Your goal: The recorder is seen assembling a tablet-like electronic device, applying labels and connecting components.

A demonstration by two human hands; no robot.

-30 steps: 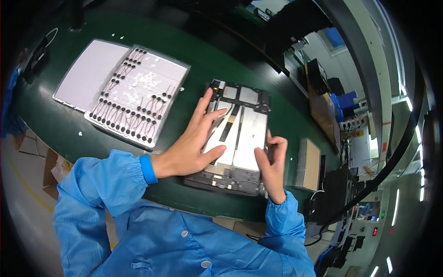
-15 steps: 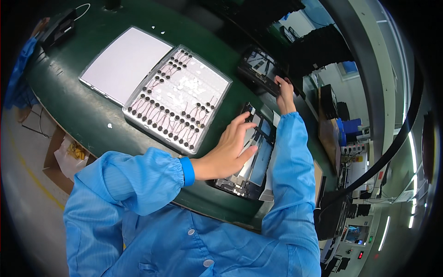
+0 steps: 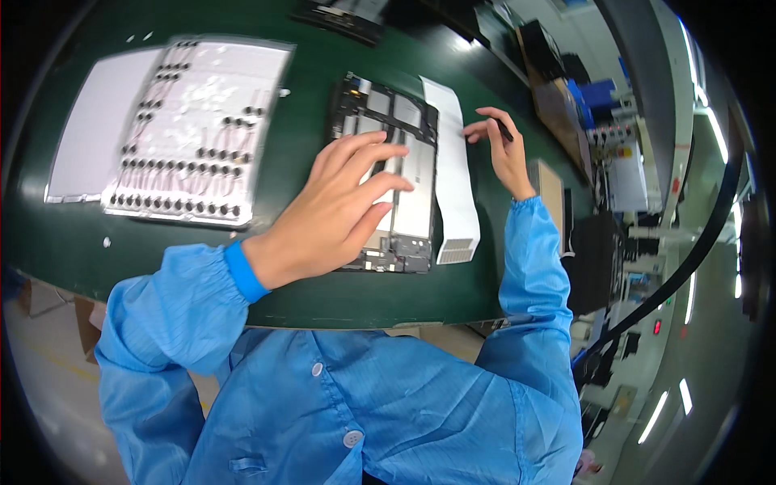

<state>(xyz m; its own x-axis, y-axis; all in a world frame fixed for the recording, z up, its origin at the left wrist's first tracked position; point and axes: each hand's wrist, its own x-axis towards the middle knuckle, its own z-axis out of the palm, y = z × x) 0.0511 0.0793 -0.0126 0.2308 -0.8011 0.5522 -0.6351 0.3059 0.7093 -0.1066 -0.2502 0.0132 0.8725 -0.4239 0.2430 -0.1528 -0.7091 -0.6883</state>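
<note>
An opened tablet point(image 3: 416, 194) lies on the green table before me, its silver battery panels, dark strips and circuit boards bare. My left hand point(image 3: 327, 206) spreads over its left half, fingers apart and holding nothing; whether the fingertips touch it I cannot tell. Right of the tablet lies a long white paper strip point(image 3: 454, 170) with a printed grid at its near end. Beyond the strip's right edge, my right hand point(image 3: 505, 158) grips a thin black pen-like tool point(image 3: 505, 130) between its fingers. The tool's exact kind does not show.
At left, a clear-edged tray point(image 3: 271, 73) carries rows of small round black parts with thin wires, overlapping a white panel point(image 3: 93, 121). Another opened device point(image 3: 343, 20) lies at the far edge. A brown board point(image 3: 547, 190) is at right. The table's near edge point(image 3: 364, 323) runs before me.
My right hand has come back from the far device to beside the paper strip, and the black tool now shows in it. My left hand stays over the tablet. The view has turned right.
</note>
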